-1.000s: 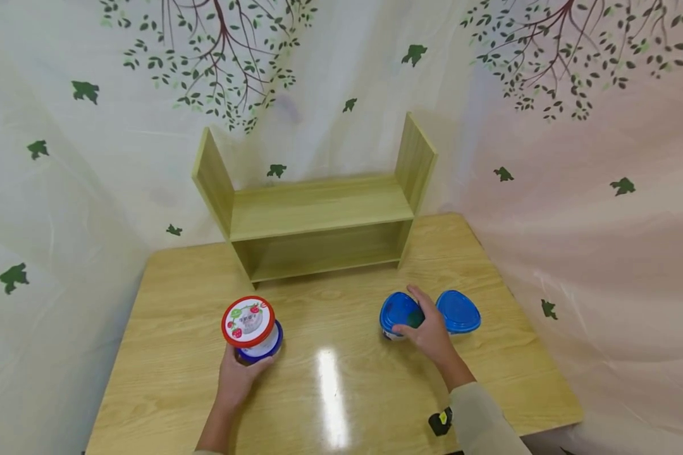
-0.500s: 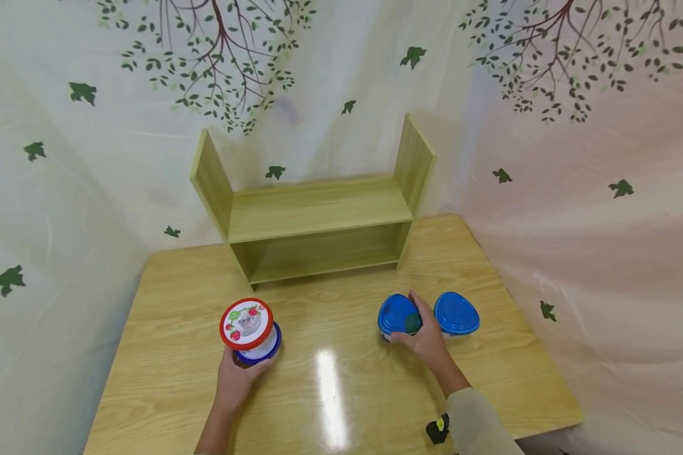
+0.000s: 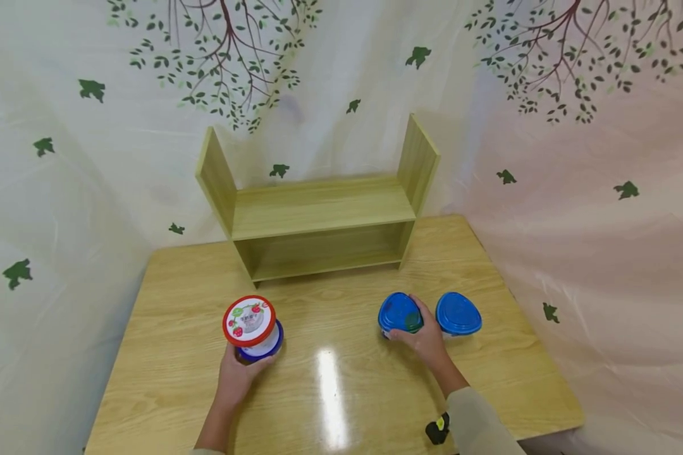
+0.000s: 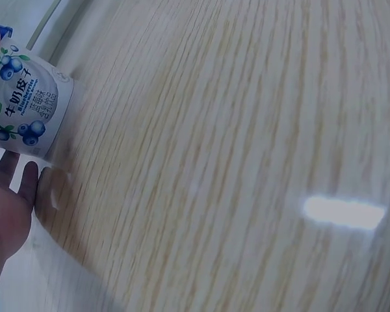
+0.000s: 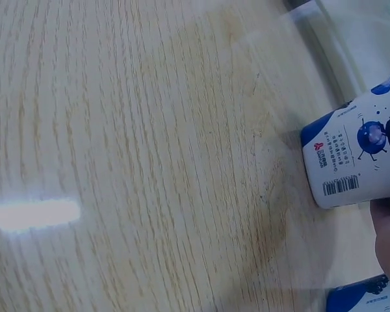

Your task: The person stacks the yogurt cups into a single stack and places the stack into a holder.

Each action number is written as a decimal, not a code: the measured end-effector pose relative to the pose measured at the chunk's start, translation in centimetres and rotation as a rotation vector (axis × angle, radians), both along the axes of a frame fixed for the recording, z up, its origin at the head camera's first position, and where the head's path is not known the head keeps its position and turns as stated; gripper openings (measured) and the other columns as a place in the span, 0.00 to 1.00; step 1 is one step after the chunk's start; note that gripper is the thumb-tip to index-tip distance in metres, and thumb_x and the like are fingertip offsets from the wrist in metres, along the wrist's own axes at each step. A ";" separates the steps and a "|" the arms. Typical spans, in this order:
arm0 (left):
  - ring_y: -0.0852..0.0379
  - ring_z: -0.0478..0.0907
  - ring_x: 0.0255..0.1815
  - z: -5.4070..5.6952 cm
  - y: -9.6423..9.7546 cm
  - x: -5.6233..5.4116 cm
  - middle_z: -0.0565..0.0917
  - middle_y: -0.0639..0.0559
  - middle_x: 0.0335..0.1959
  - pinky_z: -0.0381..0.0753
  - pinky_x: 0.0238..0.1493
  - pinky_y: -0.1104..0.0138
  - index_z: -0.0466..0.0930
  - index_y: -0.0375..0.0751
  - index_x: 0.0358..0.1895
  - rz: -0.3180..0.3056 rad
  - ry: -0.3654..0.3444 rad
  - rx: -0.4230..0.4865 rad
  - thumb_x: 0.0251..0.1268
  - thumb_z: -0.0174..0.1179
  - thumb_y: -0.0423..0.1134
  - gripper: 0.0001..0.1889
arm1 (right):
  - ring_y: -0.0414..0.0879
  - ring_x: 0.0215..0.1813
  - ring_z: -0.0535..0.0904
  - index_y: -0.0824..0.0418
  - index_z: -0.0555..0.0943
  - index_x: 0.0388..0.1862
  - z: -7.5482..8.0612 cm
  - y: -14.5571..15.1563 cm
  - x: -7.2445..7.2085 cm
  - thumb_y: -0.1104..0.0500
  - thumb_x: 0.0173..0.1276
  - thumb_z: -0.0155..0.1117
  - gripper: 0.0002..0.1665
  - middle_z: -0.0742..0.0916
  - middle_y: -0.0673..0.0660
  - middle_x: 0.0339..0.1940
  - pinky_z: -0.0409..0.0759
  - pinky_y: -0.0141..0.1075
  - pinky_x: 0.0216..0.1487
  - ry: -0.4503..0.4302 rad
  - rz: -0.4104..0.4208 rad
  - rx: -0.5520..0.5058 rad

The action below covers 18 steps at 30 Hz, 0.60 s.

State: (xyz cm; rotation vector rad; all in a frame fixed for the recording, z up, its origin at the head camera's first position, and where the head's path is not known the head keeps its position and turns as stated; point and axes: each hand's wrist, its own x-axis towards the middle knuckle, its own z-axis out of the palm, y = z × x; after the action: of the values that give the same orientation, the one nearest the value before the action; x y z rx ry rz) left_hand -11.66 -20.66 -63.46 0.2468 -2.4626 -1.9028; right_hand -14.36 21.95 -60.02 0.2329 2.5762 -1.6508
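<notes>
At the table's left, my left hand (image 3: 236, 382) grips a round tub with a blue lid (image 3: 278, 344). A tub with a red lid and strawberry print (image 3: 249, 321) is stacked on it. The left wrist view shows the lower tub's white side (image 4: 29, 97) with blueberries. Over on the right, my right hand (image 3: 430, 344) holds a cup with a blue rounded-triangular lid (image 3: 397, 311), thumb and fingers on opposite sides. In the right wrist view, that cup (image 5: 354, 146) has a barcode and a cartoon berry. A matching cup (image 3: 458, 313) stands just right of the hand.
A two-level wooden shelf (image 3: 321, 205) with raised sides stands at the back of the wooden table (image 3: 330, 309). A small black object with a yellow mark (image 3: 437, 430) is by the right sleeve. A curtain with printed trees and leaves (image 3: 341, 63) hangs behind.
My right hand's fingers and thumb have drawn in around the blue-lidded cup. My left hand and the stacked tubs stay in place. The view has shifted slightly.
</notes>
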 end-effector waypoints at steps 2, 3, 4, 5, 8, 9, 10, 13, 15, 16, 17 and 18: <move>0.40 0.60 0.75 0.0 -0.1 -0.1 0.66 0.37 0.72 0.55 0.75 0.44 0.54 0.38 0.76 -0.014 -0.012 -0.004 0.47 0.82 0.41 0.55 | 0.70 0.78 0.54 0.48 0.56 0.81 -0.1 0.0 0.0 0.41 0.55 0.80 0.61 0.61 0.64 0.80 0.59 0.68 0.70 -0.002 -0.008 -0.004; 0.40 0.60 0.75 0.0 -0.2 -0.1 0.66 0.37 0.72 0.55 0.75 0.44 0.54 0.38 0.77 -0.020 -0.018 -0.003 0.47 0.82 0.42 0.55 | 0.70 0.77 0.55 0.48 0.56 0.81 -0.1 0.0 0.0 0.40 0.54 0.80 0.62 0.61 0.64 0.80 0.60 0.69 0.69 -0.004 -0.011 -0.005; 0.40 0.59 0.75 0.0 -0.2 -0.1 0.65 0.37 0.72 0.54 0.75 0.44 0.53 0.38 0.77 -0.028 -0.024 -0.005 0.47 0.82 0.43 0.56 | 0.70 0.77 0.55 0.47 0.56 0.81 0.0 -0.1 0.0 0.39 0.54 0.80 0.62 0.61 0.65 0.80 0.60 0.69 0.69 -0.006 -0.015 -0.004; 0.39 0.59 0.75 0.0 -0.3 -0.1 0.65 0.36 0.72 0.54 0.75 0.44 0.53 0.38 0.77 -0.034 -0.028 -0.001 0.47 0.82 0.43 0.56 | 0.70 0.77 0.56 0.47 0.56 0.81 0.0 -0.1 0.0 0.38 0.53 0.80 0.62 0.61 0.65 0.80 0.60 0.69 0.69 -0.008 -0.018 -0.002; 0.39 0.59 0.75 0.1 -0.4 -0.2 0.65 0.36 0.73 0.54 0.75 0.43 0.53 0.38 0.77 -0.049 -0.044 -0.001 0.47 0.81 0.45 0.56 | 0.71 0.76 0.56 0.46 0.56 0.81 0.0 -0.2 0.1 0.37 0.52 0.80 0.63 0.62 0.65 0.79 0.61 0.69 0.68 -0.012 -0.025 0.004; 0.39 0.59 0.75 0.1 -0.4 -0.2 0.65 0.36 0.73 0.54 0.75 0.43 0.53 0.38 0.77 -0.052 -0.046 0.000 0.47 0.81 0.45 0.56 | 0.71 0.76 0.56 0.47 0.56 0.81 0.1 -0.2 0.1 0.36 0.52 0.80 0.63 0.62 0.65 0.79 0.61 0.69 0.68 -0.012 -0.027 0.005; 0.39 0.59 0.75 0.2 -0.4 -0.2 0.65 0.36 0.73 0.54 0.75 0.43 0.53 0.37 0.77 -0.055 -0.050 -0.001 0.47 0.81 0.45 0.56 | 0.71 0.76 0.56 0.47 0.56 0.81 0.1 -0.2 0.1 0.37 0.52 0.80 0.63 0.62 0.65 0.79 0.61 0.69 0.68 -0.011 -0.029 0.007; 0.38 0.60 0.75 0.5 -0.5 -0.2 0.65 0.35 0.72 0.54 0.75 0.42 0.53 0.35 0.76 -0.068 -0.048 -0.008 0.48 0.81 0.44 0.56 | 0.71 0.76 0.56 0.47 0.56 0.81 0.1 -0.3 0.0 0.36 0.52 0.80 0.64 0.62 0.66 0.79 0.62 0.69 0.68 -0.015 -0.036 0.014; 0.37 0.60 0.74 0.6 -0.5 -0.1 0.65 0.34 0.72 0.54 0.75 0.42 0.53 0.35 0.76 -0.071 -0.042 -0.007 0.48 0.81 0.43 0.55 | 0.71 0.76 0.57 0.47 0.56 0.81 0.1 -0.4 0.0 0.37 0.52 0.80 0.63 0.62 0.66 0.79 0.62 0.69 0.68 -0.016 -0.038 0.015; 0.37 0.60 0.74 0.7 -0.5 -0.1 0.65 0.34 0.72 0.54 0.75 0.42 0.53 0.35 0.76 -0.071 -0.039 -0.007 0.49 0.81 0.42 0.55 | 0.71 0.76 0.57 0.47 0.56 0.81 0.2 -0.4 0.0 0.36 0.52 0.80 0.64 0.63 0.66 0.79 0.63 0.69 0.67 -0.017 -0.037 0.017; 0.37 0.59 0.74 0.7 -0.6 -0.1 0.65 0.33 0.72 0.53 0.75 0.41 0.53 0.34 0.76 -0.071 -0.034 -0.007 0.49 0.81 0.42 0.54 | 0.72 0.76 0.57 0.47 0.56 0.81 0.2 -0.5 0.0 0.36 0.51 0.80 0.64 0.63 0.66 0.79 0.63 0.69 0.67 -0.018 -0.033 0.019; 0.37 0.59 0.74 0.7 -0.6 -0.1 0.65 0.34 0.72 0.53 0.75 0.41 0.54 0.34 0.76 -0.069 -0.033 -0.005 0.49 0.81 0.41 0.54 | 0.71 0.76 0.58 0.47 0.56 0.81 0.3 -0.6 0.0 0.36 0.51 0.80 0.64 0.63 0.66 0.78 0.63 0.69 0.67 -0.018 -0.030 0.020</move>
State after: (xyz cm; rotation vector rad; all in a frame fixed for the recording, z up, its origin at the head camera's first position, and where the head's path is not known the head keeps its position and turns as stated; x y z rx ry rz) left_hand -11.71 -21.26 -62.77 0.1971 -2.5284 -1.9340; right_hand -14.36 21.32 -59.71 0.2880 2.5903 -1.6253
